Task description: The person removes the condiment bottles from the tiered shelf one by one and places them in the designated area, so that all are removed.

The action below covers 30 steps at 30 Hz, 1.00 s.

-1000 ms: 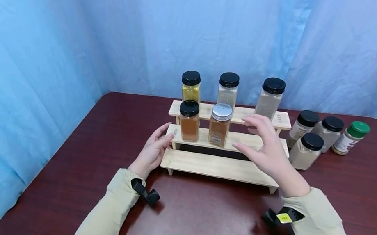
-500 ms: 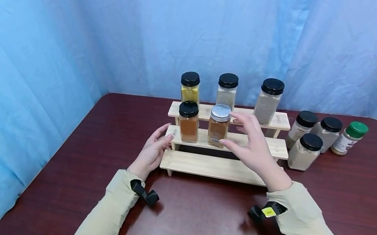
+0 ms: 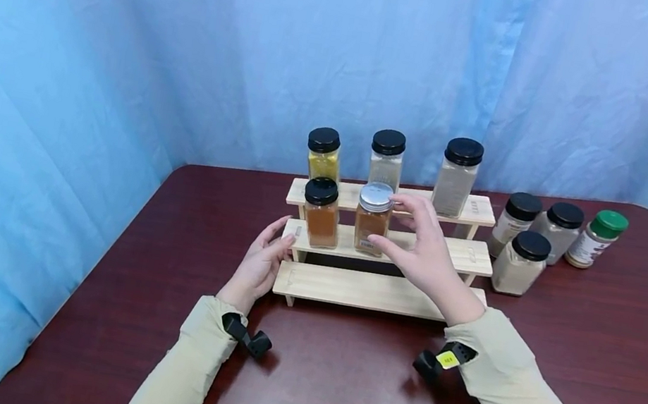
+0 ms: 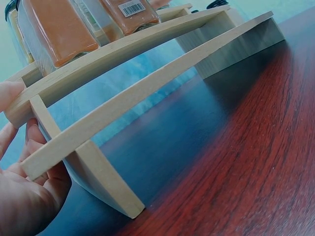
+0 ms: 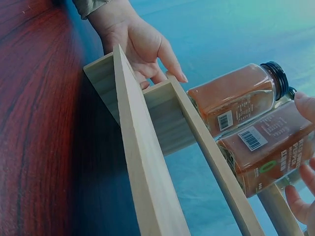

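Observation:
My left hand [image 3: 261,259] grips the left end of a three-tier wooden rack [image 3: 373,290]. In the left wrist view its thumb [image 4: 10,92] lies over the middle shelf's end, with fingers underneath. On that shelf stand two jars of orange-brown powder: a black-lidded jar [image 3: 323,223] on the left and a silver-lidded jar [image 3: 371,224] beside it. My right hand [image 3: 427,258] holds the silver-lidded jar from its right side, thumb across the front and fingers at the far side near the lid. The jar is upright, its base on the shelf.
The top shelf bears a yellow-filled jar [image 3: 323,159], a pale jar [image 3: 385,162] and a greyish jar [image 3: 456,181]. Right of the rack, several jars stand on the dark red table [image 3: 589,346], including a green-lidded bottle [image 3: 597,240]. A blue curtain [image 3: 326,38] hangs behind.
My right hand has moved left along the middle shelf to the silver-lidded jar and closed in round it. My left hand keeps its place on the rack's left end.

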### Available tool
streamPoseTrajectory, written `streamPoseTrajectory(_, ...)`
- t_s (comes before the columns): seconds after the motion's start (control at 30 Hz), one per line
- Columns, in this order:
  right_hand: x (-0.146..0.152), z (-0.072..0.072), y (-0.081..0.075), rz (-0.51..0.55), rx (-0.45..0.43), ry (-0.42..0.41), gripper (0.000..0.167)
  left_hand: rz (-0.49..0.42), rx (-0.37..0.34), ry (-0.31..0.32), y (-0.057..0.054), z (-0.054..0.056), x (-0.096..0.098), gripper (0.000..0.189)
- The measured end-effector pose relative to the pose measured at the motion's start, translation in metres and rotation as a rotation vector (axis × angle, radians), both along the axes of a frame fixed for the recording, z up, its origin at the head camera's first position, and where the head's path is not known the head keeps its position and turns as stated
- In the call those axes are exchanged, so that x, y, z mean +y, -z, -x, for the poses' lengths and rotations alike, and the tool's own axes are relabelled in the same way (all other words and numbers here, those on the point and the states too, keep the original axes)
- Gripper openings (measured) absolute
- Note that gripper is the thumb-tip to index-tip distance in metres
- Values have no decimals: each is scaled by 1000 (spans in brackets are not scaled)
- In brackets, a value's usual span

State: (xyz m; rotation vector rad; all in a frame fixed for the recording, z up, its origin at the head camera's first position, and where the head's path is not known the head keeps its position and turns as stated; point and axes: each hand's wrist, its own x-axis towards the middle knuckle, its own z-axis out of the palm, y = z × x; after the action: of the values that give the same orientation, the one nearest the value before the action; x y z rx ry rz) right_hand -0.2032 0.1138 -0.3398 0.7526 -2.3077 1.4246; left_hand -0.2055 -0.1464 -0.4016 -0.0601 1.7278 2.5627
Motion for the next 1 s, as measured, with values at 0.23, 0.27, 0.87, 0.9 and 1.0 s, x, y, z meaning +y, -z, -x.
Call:
streamPoseTrajectory(0.23,-1,2,0,-7,0,4,63,-1,3,0,0,1,0,55)
streamPoseTrajectory(0.27,-2,2,0,-8,3,3,64,-1,4,1,-1,0,0,55)
streamPoseTrajectory(0.87,-7,5,8,16,-42,-11,68,2,13,7,1,-1,-1,56)
streamPoseTrajectory(0.9,-7,5,8,18,-39,-11,68,3,15,6,1,-1,-1,56)
streamPoseTrajectory(1.0,-7,6,8,22,-30,-10,67,3,13,2,1,0,-1,56)
